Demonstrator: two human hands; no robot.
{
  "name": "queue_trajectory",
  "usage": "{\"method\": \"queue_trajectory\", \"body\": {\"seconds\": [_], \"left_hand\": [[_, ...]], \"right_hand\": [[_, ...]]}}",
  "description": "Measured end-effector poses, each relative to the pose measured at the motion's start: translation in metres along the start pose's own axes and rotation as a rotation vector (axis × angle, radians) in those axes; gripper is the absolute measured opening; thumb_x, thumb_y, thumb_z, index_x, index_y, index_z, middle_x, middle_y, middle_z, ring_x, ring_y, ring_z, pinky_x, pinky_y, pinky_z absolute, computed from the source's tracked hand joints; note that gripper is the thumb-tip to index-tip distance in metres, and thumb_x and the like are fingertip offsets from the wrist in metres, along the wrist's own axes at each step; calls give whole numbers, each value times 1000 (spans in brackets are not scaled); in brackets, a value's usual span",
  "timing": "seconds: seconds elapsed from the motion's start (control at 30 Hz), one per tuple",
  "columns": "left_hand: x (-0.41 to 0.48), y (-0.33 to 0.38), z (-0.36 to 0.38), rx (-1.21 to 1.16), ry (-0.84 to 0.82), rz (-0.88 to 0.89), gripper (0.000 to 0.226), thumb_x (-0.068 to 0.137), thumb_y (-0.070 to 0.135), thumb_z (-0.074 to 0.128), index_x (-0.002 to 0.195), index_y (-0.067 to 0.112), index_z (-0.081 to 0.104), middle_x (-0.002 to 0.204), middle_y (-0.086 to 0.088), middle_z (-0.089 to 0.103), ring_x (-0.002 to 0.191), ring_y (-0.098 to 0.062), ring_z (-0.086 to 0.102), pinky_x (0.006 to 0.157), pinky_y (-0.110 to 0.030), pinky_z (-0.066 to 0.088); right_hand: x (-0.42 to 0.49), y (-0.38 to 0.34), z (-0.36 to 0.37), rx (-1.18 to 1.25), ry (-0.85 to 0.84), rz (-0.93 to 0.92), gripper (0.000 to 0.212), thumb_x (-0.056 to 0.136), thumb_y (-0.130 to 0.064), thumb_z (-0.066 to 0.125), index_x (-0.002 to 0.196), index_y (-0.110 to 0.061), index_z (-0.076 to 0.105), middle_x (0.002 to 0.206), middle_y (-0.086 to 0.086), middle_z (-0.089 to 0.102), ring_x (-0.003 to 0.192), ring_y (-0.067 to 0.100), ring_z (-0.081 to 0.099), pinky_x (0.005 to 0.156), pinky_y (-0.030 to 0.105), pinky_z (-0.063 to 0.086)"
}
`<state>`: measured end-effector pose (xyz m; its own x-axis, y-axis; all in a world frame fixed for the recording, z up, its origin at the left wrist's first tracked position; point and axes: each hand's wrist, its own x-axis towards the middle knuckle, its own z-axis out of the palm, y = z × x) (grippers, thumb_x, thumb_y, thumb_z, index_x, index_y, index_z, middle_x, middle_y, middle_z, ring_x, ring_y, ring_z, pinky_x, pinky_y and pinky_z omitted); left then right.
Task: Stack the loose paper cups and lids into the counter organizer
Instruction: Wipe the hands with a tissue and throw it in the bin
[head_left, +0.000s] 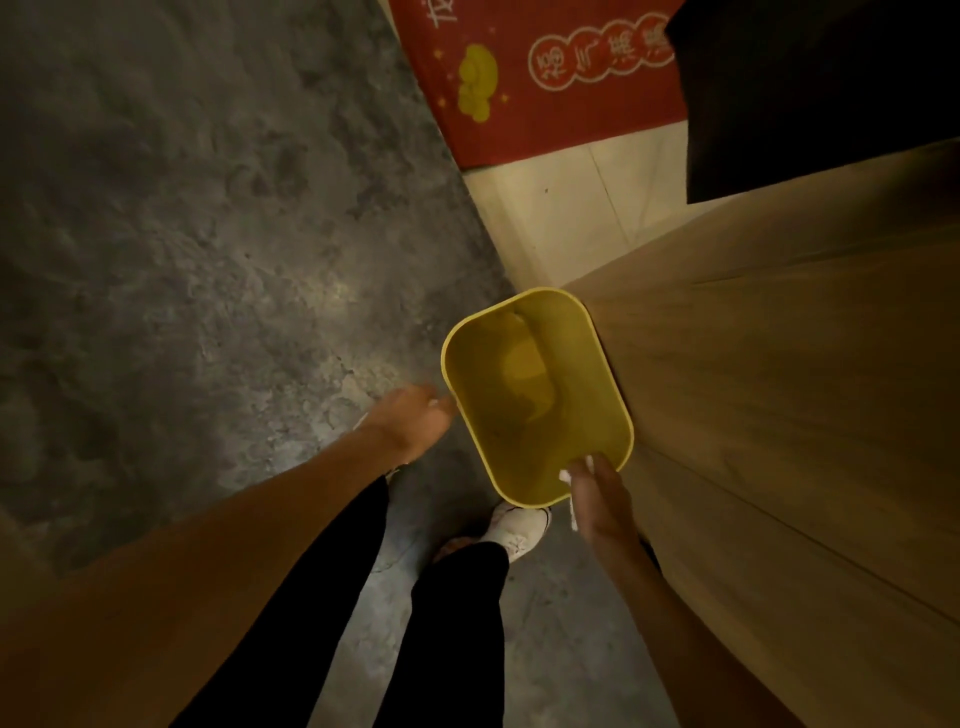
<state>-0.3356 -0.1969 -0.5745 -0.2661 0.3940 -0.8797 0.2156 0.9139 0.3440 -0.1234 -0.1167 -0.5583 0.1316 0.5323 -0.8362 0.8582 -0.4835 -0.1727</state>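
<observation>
I look straight down at a yellow bin (587, 364) standing on the floor against a wooden counter front. My right hand (602, 499) hovers over the bin's near rim, pinching a small white crumpled piece (569, 475) that looks like paper. My left hand (410, 421) hangs just left of the bin, fingers loosely apart, holding nothing. No paper cups, lids or organizer are in view. The bin's inside looks bare apart from a darker patch at its bottom.
The wooden counter front (779, 415) fills the right side. Grey concrete floor (182, 234) spreads to the left. A red carton with printed characters (545, 88) lies beyond the bin on pale tiles. My legs and a white shoe (519, 527) are below.
</observation>
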Motion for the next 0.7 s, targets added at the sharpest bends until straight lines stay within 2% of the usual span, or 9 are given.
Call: {"method": "queue_trajectory", "body": {"seconds": [0.03, 0.1, 0.13, 0.2, 0.27, 0.43, 0.57, 0.63, 0.7], "left_hand": [[1, 3, 2, 7, -33, 10, 19, 94, 31, 51, 98, 13, 55, 114, -18, 57, 104, -32, 55, 86, -43, 47], [3, 8, 7, 82, -91, 35, 46, 88, 26, 57, 130, 14, 41, 133, -17, 39, 125, -36, 39, 102, -50, 40], [4, 9, 9, 123, -106, 71, 57, 86, 21, 59, 136, 17, 34, 135, -16, 33, 129, -36, 33, 103, -49, 38], [7, 15, 13, 185, -125, 197, 64, 84, 8, 60, 139, 24, 32, 140, -14, 28, 133, -36, 28, 103, -48, 38], [12, 21, 17, 270, -126, 355, 67, 87, 0, 59, 142, 30, 33, 143, -15, 27, 134, -37, 29, 107, -49, 39], [30, 40, 24, 437, 44, 616, 61, 90, 0, 59, 140, 27, 39, 142, -13, 34, 128, -32, 33, 105, -47, 42], [41, 49, 27, 641, 70, 742, 66, 87, 0, 62, 141, 29, 36, 139, -13, 37, 125, -30, 36, 101, -46, 45], [45, 50, 26, 678, 86, 777, 72, 86, 1, 64, 143, 30, 33, 142, -15, 34, 128, -33, 35, 100, -47, 46], [45, 50, 26, 728, 65, 752, 86, 85, 9, 69, 149, 36, 19, 154, -18, 19, 139, -38, 23, 107, -55, 40]], "right_hand": [[5, -2, 3, 36, -49, 4, 6, 91, -13, 51, 95, -8, 50, 97, 11, 57, 85, 28, 54, 74, 36, 43], [12, -5, 10, 64, -149, 1, 24, 86, 1, 52, 107, -8, 45, 113, 10, 48, 96, 28, 53, 74, 32, 44], [15, -6, 13, 13, -186, -16, 37, 84, 6, 52, 116, -9, 43, 123, 9, 44, 105, 31, 53, 76, 33, 47], [16, -8, 15, -140, -205, -104, 56, 79, 11, 54, 129, -11, 42, 135, 13, 39, 119, 33, 48, 90, 40, 50], [16, -9, 16, -196, -173, -230, 62, 79, 15, 55, 132, -14, 45, 137, 16, 38, 123, 33, 46, 100, 43, 47], [19, -15, 20, -197, -46, -348, 66, 81, 18, 54, 134, -21, 50, 137, 14, 36, 124, 33, 46, 103, 44, 45], [25, -13, 25, -261, -41, -370, 68, 81, 13, 60, 137, -24, 49, 142, 14, 34, 129, 31, 44, 109, 40, 40], [28, -12, 27, -291, -32, -361, 73, 82, 10, 63, 142, -26, 42, 145, 13, 32, 133, 32, 41, 110, 41, 39], [32, -11, 28, -346, -56, -332, 88, 82, 0, 70, 150, -32, 24, 152, 12, 22, 140, 34, 30, 111, 43, 36]]}}
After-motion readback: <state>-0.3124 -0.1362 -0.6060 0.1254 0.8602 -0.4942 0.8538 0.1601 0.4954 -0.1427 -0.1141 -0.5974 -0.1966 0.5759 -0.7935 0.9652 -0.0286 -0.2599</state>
